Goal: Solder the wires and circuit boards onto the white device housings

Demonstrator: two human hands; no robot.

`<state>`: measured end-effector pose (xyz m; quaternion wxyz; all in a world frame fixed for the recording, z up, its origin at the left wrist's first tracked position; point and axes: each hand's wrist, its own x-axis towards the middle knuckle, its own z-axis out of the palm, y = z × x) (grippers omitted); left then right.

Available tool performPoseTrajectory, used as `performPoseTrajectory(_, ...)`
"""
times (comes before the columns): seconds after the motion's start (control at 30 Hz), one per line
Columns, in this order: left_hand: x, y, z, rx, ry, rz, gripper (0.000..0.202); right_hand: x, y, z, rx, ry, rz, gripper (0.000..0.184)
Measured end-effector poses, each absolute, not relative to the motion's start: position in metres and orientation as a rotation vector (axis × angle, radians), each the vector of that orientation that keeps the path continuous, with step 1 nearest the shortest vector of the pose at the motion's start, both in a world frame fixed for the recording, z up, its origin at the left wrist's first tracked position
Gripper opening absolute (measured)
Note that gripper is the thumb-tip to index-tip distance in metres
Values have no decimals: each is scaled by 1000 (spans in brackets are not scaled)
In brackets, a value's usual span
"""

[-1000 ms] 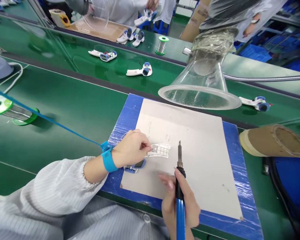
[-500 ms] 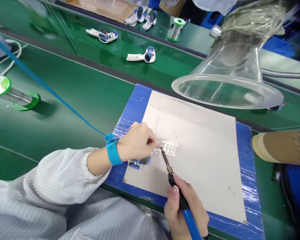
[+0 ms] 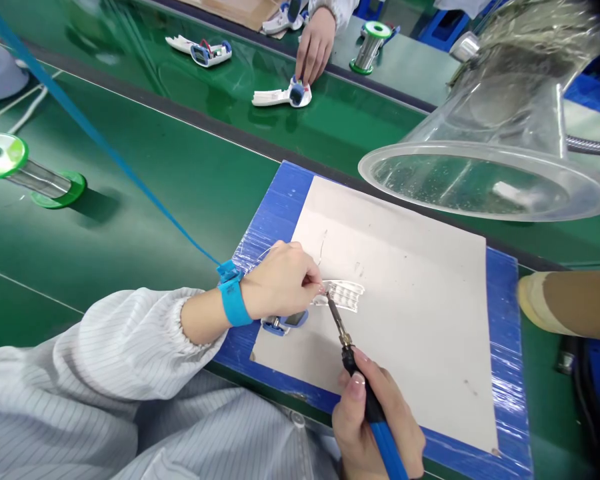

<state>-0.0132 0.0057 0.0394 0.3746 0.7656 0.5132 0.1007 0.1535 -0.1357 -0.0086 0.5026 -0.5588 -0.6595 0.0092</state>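
My right hand [image 3: 377, 420] grips a soldering iron [image 3: 375, 403] with a blue and black handle. Its tip meets the left part of a ribbed white plastic housing [image 3: 347, 295] lying on the pale sheet. Thumb and fingers of my left hand [image 3: 285, 280] are pinched together just beside the tip. A thin solder wire [image 3: 266, 253] runs into that hand from behind; its end is hidden by the fingers. Under the left hand, a blue-framed display part [image 3: 295, 320] shows partly. A blue wrist strap [image 3: 235, 300] circles my left wrist.
The pale sheet [image 3: 405, 320] covers a blue board [image 3: 510, 373]. A clear fume funnel [image 3: 485, 180] overhangs the back right. A solder spool [image 3: 45, 180] stands left. Across the bench, a co-worker's hand [image 3: 317, 43] touches a white device [image 3: 275, 98]. A brown cylinder [image 3: 575, 303] lies right.
A co-worker's hand has come in at the top and reached the white device there. The view has shifted slightly; my hands keep nearly the same position at the housing.
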Motion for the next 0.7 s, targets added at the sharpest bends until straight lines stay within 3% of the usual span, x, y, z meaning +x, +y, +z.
performPoseTrajectory(0.17,-13,5,37,1970,1314,293,15,154,-136,-11,-1342,-1598,6,37)
performPoseTrajectory(0.53,-13,5,39,1975,1318,285,17,147,-131,-4,-1430,-1432,-16,19)
performPoseTrajectory(0.7,-13,4,39,1961,1323,286,17,148,-125,-4,-1363,-1458,-9,23)
